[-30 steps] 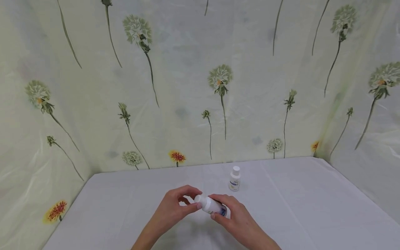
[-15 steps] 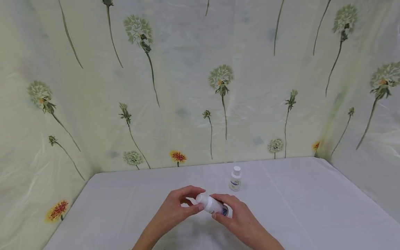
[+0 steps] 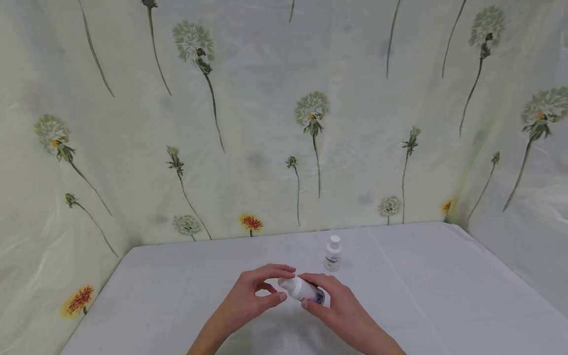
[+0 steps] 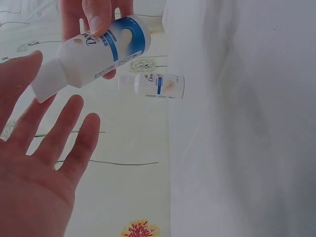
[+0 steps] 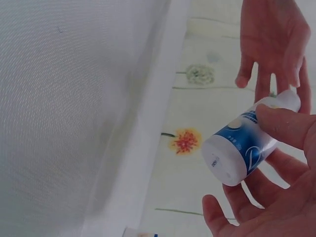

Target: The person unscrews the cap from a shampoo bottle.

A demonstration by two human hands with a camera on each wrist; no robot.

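Observation:
A small white Dove bottle with a blue label lies tilted in my right hand. The right thumb presses its near side and the fingers curl round the far side, the base facing right. My left hand is at its white cap, with thumb and forefinger spread to either side. In the left wrist view the other left fingers are extended and spread apart. In the head view the left thumb tip stands apart from the cap, and the forefinger reaches over it.
Behind the hands, a second white Dove bottle stands upright with its cap on. The table has a pale cloth over it. A curtain printed with dandelions closes off the back and both sides.
The left thumb has come away from the cap and the left forefinger has stretched further right over it. The right hand keeps its grip on the bottle, almost unmoved.

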